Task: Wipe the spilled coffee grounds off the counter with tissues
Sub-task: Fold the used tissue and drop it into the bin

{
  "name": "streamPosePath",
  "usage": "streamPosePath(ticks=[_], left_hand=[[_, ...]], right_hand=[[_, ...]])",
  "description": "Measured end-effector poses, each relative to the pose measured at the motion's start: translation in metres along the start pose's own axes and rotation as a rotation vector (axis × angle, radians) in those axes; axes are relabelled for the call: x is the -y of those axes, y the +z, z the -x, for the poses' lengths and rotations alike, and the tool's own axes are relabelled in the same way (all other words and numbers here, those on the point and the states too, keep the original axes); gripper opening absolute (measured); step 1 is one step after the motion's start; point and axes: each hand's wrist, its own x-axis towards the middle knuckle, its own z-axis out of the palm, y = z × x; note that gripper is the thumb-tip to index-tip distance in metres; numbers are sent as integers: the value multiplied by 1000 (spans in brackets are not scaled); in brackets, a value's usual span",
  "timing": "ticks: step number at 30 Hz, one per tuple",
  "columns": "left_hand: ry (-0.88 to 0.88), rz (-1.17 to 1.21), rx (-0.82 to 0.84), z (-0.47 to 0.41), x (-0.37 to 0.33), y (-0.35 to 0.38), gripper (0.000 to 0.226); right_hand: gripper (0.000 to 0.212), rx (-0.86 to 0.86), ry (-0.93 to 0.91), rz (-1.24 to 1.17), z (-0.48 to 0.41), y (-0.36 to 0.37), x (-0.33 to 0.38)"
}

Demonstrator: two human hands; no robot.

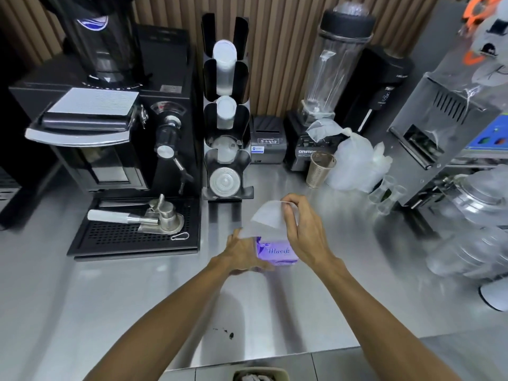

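Tissue half-drawn from tissue pack; right hand pinching it, left hand gripping pack; next, wipe coffee grounds nearside of pack.

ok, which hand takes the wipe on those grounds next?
Right, probably. The right hand pinches the tissue above the tissue pack, which the left hand grips. The coffee grounds lie near the front edge of the counter, between the forearms, so either could reach.

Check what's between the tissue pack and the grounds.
Nothing. In the head view, the stretch from the tissue pack to the grounds is bare counter, with only shadow on it.
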Motion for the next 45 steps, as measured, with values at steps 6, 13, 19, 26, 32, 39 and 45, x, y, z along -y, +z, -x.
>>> streamPosePath(ticks=[6,13,19,26,32,39,45], left_hand=[[52,874,-330,39,-31,-18,48],[-31,889,-505,68,-17,-18,12],[-78,769,-527,98,-10,-11,26],[-215,818,-484,123,6,0,29],[-185,687,-467,140,13,2,23],[-46,72,-511,147,40,2,12],[80,-372,-453,160,79,2,26]], right_hand=[[12,-49,107,-131,3,1,8],[17,19,270,-286,31,8,-5],[14,191,518,-448,46,-1,-11],[18,378,751,-674,67,-3,-10],[25,483,894,-844,80,8,-15],[18,565,504,-464,91,37,-10],[30,670,-23,-4,91,94,-3]])
